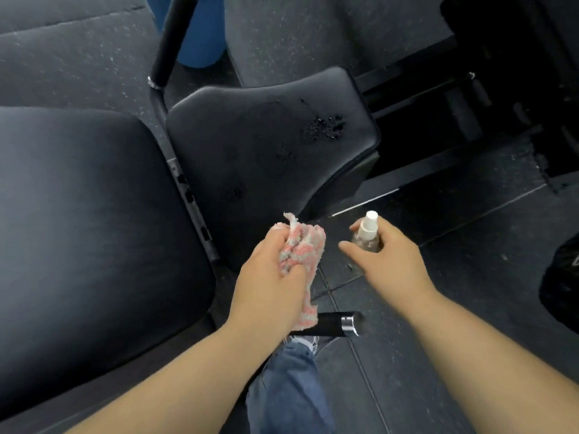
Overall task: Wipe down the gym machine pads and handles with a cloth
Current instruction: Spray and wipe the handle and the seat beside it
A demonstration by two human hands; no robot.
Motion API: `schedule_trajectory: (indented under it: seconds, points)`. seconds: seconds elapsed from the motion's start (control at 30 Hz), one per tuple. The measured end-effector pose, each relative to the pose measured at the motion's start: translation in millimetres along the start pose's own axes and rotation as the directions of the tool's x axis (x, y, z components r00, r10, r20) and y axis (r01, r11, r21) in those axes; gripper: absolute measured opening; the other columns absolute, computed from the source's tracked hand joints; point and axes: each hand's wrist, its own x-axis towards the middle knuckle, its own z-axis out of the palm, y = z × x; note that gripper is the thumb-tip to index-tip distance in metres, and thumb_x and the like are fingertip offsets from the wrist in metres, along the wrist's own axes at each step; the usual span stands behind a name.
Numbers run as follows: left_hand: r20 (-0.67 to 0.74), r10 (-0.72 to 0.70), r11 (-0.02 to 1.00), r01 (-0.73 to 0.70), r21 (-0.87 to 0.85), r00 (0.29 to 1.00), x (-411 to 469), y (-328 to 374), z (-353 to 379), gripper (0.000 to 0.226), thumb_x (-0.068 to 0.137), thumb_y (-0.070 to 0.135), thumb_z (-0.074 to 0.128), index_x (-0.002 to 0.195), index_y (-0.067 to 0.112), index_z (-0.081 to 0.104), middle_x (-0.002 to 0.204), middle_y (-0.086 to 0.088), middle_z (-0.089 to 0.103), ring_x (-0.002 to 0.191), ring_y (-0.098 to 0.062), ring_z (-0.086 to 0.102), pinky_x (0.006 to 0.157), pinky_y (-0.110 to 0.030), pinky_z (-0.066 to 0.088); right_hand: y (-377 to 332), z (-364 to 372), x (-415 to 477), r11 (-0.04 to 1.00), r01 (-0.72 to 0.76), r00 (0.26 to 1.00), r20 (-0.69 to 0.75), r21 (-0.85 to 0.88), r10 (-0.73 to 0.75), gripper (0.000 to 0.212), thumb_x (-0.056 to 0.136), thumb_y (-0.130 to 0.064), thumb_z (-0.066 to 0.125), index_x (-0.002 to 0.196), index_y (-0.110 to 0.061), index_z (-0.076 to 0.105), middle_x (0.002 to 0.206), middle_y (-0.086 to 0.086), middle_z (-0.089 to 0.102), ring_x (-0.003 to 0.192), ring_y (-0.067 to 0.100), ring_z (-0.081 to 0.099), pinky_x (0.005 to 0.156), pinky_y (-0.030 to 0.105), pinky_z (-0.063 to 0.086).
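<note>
My left hand [269, 277] grips a bunched pink and white cloth [302, 252] just below the near edge of the black seat pad [269, 136]. Clusters of spray droplets sit on that pad, densest toward its right side. My right hand [391, 255] holds a small clear spray bottle [366, 234] with a white nozzle, upright, to the right of the cloth. A larger black back pad [87, 220] fills the left. A black handle [329, 323] with a chrome end cap pokes out below my left hand.
A black metal frame bar [185, 186] runs between the two pads, with an upright tube [170, 39] at the top. Dark machine framework [470, 104] stands at the right, a black bag [564, 277] at the right edge. Speckled rubber floor surrounds; my jeans leg [288, 389] is below.
</note>
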Motion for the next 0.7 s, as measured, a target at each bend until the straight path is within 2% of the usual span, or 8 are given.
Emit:
schedule_trajectory:
  seconds: [0.07, 0.17, 0.23, 0.37, 0.43, 0.5, 0.63, 0.7]
  points:
    - [0.071, 0.153, 0.982, -0.160, 0.098, 0.986, -2.1, -11.8, 15.0, 0.014, 0.093, 0.018, 0.051, 0.093, 0.031, 0.053, 0.089, 0.012, 0.055, 0.074, -0.007, 0.056, 0.067, -0.032, 0.050, 26.8, -1.4, -4.9, 1.000, -0.023, 0.998, -0.051, -0.013, 0.023, 0.024, 0.080, -0.029, 0.080, 0.093, -0.038, 0.062, 0.103, -0.006, 0.057, 0.090, 0.009, 0.058, 0.073, 0.018, 0.041]
    - [0.159, 0.307, 0.904, -0.340, 0.261, 0.938, 2.5, -30.3, 22.5, 0.025, 0.094, 0.014, 0.053, 0.105, 0.037, 0.053, 0.101, 0.016, 0.050, 0.081, -0.008, 0.056, 0.071, -0.031, 0.051, 57.9, 9.3, -4.8, 0.998, -0.063, 0.996, -0.063, -0.029, 0.061, 0.034, 0.076, -0.023, 0.085, 0.101, -0.037, 0.066, 0.106, -0.004, 0.052, 0.091, 0.011, 0.060, 0.071, 0.007, 0.038]
    - [0.285, 0.374, 0.816, -0.459, 0.350, 0.882, 14.7, -36.4, 23.4, 0.032, 0.092, 0.013, 0.053, 0.115, 0.036, 0.054, 0.106, 0.016, 0.049, 0.082, -0.009, 0.056, 0.073, -0.031, 0.050, 78.5, 22.5, 0.9, 0.995, -0.091, 0.995, -0.044, -0.028, 0.089, 0.036, 0.073, -0.022, 0.086, 0.101, -0.035, 0.068, 0.102, -0.006, 0.061, 0.089, 0.010, 0.060, 0.069, 0.011, 0.039]
    - [0.577, 0.408, 0.513, -0.700, 0.497, 0.708, 59.4, -26.3, 46.6, 0.040, 0.093, 0.014, 0.051, 0.129, 0.032, 0.053, 0.115, 0.009, 0.049, 0.082, -0.008, 0.048, 0.067, -0.020, 0.037, 115.8, 46.5, 27.6, 0.996, -0.088, 0.994, -0.060, -0.017, 0.087, 0.022, 0.078, -0.019, 0.077, 0.097, -0.027, 0.070, 0.090, -0.008, 0.070, 0.087, 0.012, 0.064, 0.067, 0.025, 0.047]
    - [0.632, 0.350, 0.449, -0.716, 0.534, 0.691, 82.1, -16.3, 65.8, 0.043, 0.096, 0.011, 0.046, 0.135, 0.030, 0.050, 0.118, 0.006, 0.048, 0.075, -0.003, 0.044, 0.059, -0.014, 0.034, 130.2, 55.3, 42.1, 0.996, -0.081, 0.995, -0.063, -0.042, 0.079, 0.018, 0.084, -0.018, 0.072, 0.100, -0.023, 0.069, 0.096, -0.002, 0.070, 0.091, 0.018, 0.065, 0.070, 0.029, 0.048]
    - [0.638, 0.338, 0.403, -0.719, 0.565, 0.691, 103.7, -9.6, 90.4, 0.048, 0.097, 0.009, 0.045, 0.141, 0.028, 0.047, 0.125, 0.005, 0.048, 0.077, 0.001, 0.041, 0.061, -0.009, 0.034, 152.4, 61.6, 56.8, 0.998, -0.059, 0.994, -0.096, -0.027, 0.056, 0.016, 0.087, -0.015, 0.068, 0.102, -0.021, 0.067, 0.102, 0.005, 0.069, 0.095, 0.024, 0.063, 0.078, 0.030, 0.049]
    - [0.603, 0.373, 0.402, -0.709, 0.580, 0.705, 128.2, -5.8, 111.3, 0.053, 0.096, 0.010, 0.049, 0.144, 0.031, 0.043, 0.138, 0.005, 0.045, 0.107, -0.010, 0.049, 0.079, -0.012, 0.029, 184.2, 74.7, 73.9, 0.995, -0.097, 0.993, -0.068, -0.001, 0.097, 0.029, 0.087, -0.008, 0.064, 0.112, -0.022, 0.068, 0.099, 0.005, 0.066, 0.086, 0.024, 0.062, 0.070, 0.027, 0.044]
    - [0.616, 0.367, 0.371, -0.717, 0.590, 0.697, 131.5, -9.9, 122.8, 0.051, 0.096, 0.012, 0.050, 0.144, 0.031, 0.044, 0.138, 0.004, 0.046, 0.114, -0.013, 0.048, 0.082, -0.015, 0.030, 205.0, 86.1, 78.1, 0.993, -0.117, 0.993, -0.021, -0.033, 0.116, 0.029, 0.089, -0.012, 0.064, 0.116, -0.022, 0.066, 0.106, 0.008, 0.069, 0.090, 0.025, 0.065, 0.072, 0.025, 0.045]
